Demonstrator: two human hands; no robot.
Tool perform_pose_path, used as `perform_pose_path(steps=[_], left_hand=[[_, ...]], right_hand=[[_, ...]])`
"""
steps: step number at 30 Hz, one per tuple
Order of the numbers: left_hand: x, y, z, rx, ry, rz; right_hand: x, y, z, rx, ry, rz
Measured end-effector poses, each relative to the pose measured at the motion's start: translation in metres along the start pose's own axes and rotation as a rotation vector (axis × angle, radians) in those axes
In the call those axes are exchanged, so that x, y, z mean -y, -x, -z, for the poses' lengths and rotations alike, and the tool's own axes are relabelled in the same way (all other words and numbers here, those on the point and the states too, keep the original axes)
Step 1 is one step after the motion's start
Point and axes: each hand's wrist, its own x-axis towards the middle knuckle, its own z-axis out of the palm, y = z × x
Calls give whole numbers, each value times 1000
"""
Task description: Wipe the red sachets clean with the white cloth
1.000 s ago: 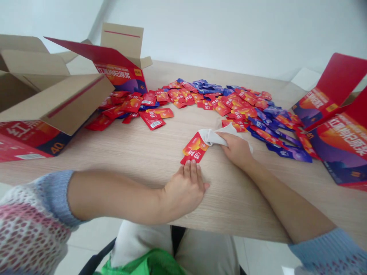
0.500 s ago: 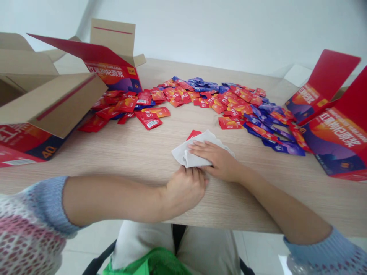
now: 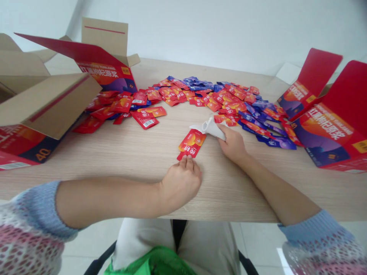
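Observation:
A red sachet with orange print lies flat on the table in front of me. My left hand is closed, its fingertips pressing the sachet's near end against the tabletop. Bunched in my right hand is a white cloth, its folds hanging over the sachet's far edge. The right fingers are wrapped round the cloth and partly hidden by it. Beyond both hands spreads a pile of red sachets, with purple sachets mixed in.
Two open cartons stand at the left: a near one with wide flaps and a farther red one. At the right are two red and purple boxes with raised lids. The wooden table's front edge runs above my lap.
The cloth was spread flat over the sachet under my right hand; now it is gathered up and moved right and away, uncovering the sachet. My left hand stays at the near end.

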Motion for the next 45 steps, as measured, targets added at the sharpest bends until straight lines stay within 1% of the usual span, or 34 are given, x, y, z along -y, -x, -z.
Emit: perform_pose_path(steps=[2, 3, 4, 5, 8, 10, 12, 14, 16, 21, 24, 27, 29, 32, 34, 35, 36, 37, 39, 41, 43, 45], left_hand=[[4, -3, 3, 46, 55, -2], [7, -5, 3, 71, 82, -12], [11, -7, 3, 93, 104, -26], [14, -10, 2, 107, 115, -44], [23, -18, -1, 97, 77, -86], [26, -22, -1, 87, 31, -109], [27, -25, 0, 120, 15, -149], [26, -26, 3, 179, 19, -179], [23, -27, 5, 212, 7, -179], [19, -26, 3, 188, -14, -125], [21, -25, 0, 170, 7, -121], [25, -24, -1, 162, 14, -129], [27, -24, 0, 170, 20, -122], [30, -25, -1, 175, 39, -114], [32, -26, -3, 158, 53, -118], [34, -27, -5, 150, 61, -120], [35, -27, -7, 142, 67, -118], [36, -28, -9, 132, 68, -118], [37, -29, -13, 89, 48, -114], [36, -29, -14, 41, 15, -98], [36, -30, -12, 23, 6, -93], [35, -30, -10, 37, 23, -109]], right_hand=[[13, 6, 5, -93, -51, 28], [21, 10, 7, -105, -77, 55], [29, 13, 9, -88, -105, 93], [38, 16, 9, -41, -135, 141], [53, 19, 4, 181, -212, 313], [51, 16, -1, 306, -234, 400], [42, 10, -4, 383, -223, 439], [30, 3, -3, 426, -184, 438], [18, -4, -1, 431, -144, 396], [0, -12, 2, 373, -61, 193], [-7, -13, 2, 330, 59, 48], [-13, -11, 3, 295, 170, -43], [-14, -9, 5, 238, 190, -70], [-8, -4, 9, 65, 118, -75], [2, 0, 12, -34, 11, -33], [10, 3, 13, -53, -50, 5], [17, 5, 13, -45, -109, 59], [25, 8, 12, -8, -159, 126], [39, 11, 9, 121, -223, 278], [45, 12, 2, 242, -237, 386], [42, 9, -3, 324, -219, 423], [34, 4, -5, 383, -186, 421]])
